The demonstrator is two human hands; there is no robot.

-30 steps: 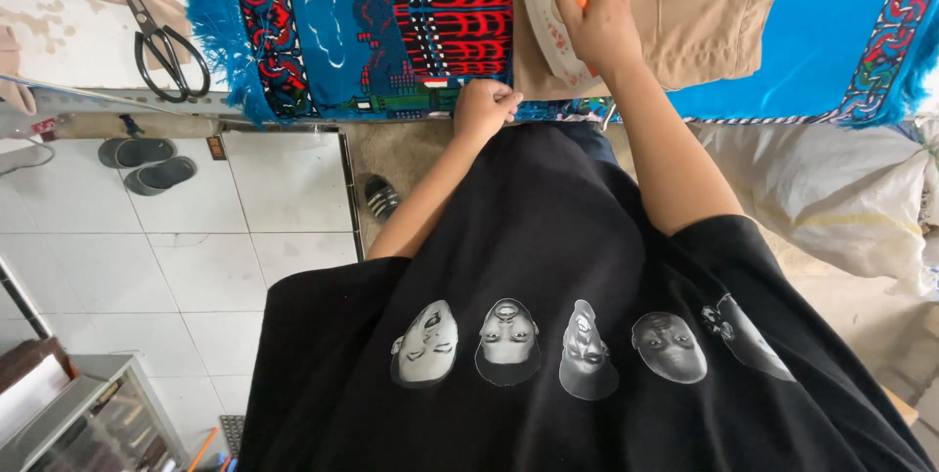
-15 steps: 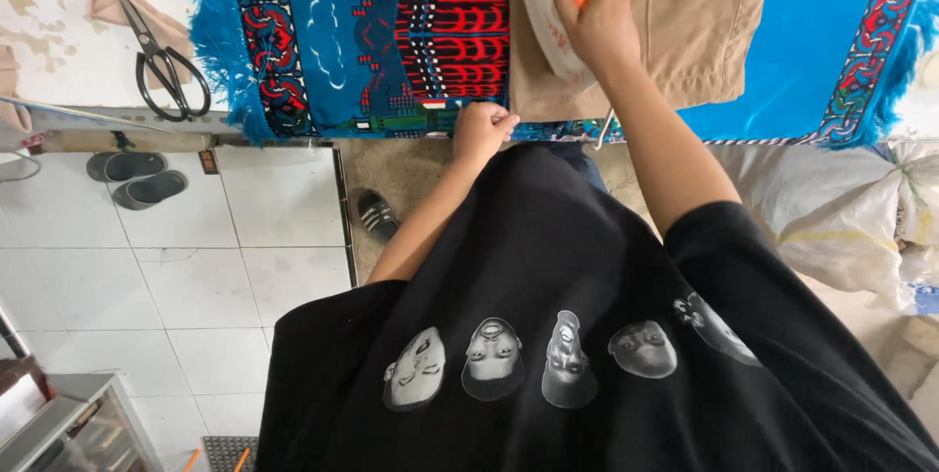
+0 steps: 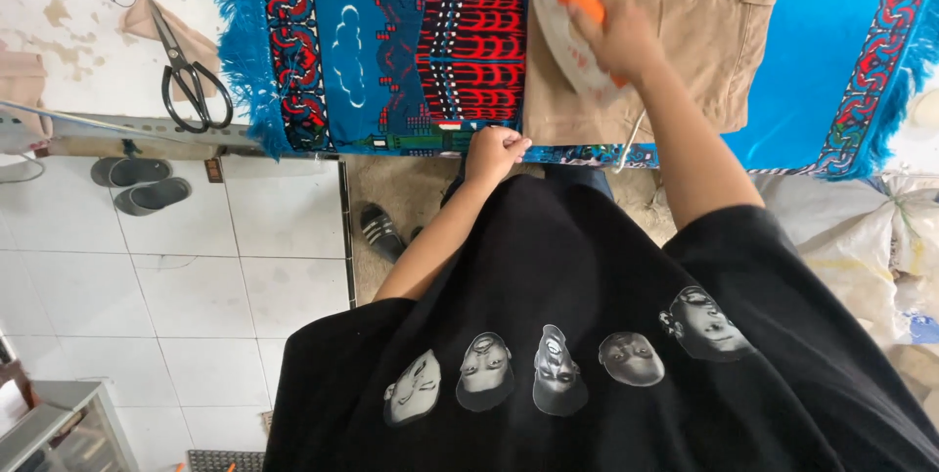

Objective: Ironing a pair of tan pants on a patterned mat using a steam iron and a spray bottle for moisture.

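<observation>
On the patterned blue rug point(image 3: 391, 51), right hand point(image 3: 621, 37) fingers wrap the iron point(image 3: 567, 27).

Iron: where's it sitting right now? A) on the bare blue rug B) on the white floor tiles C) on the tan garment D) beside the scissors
C: the right hand grips the iron by its orange handle, soleplate down on the tan garment.
</observation>
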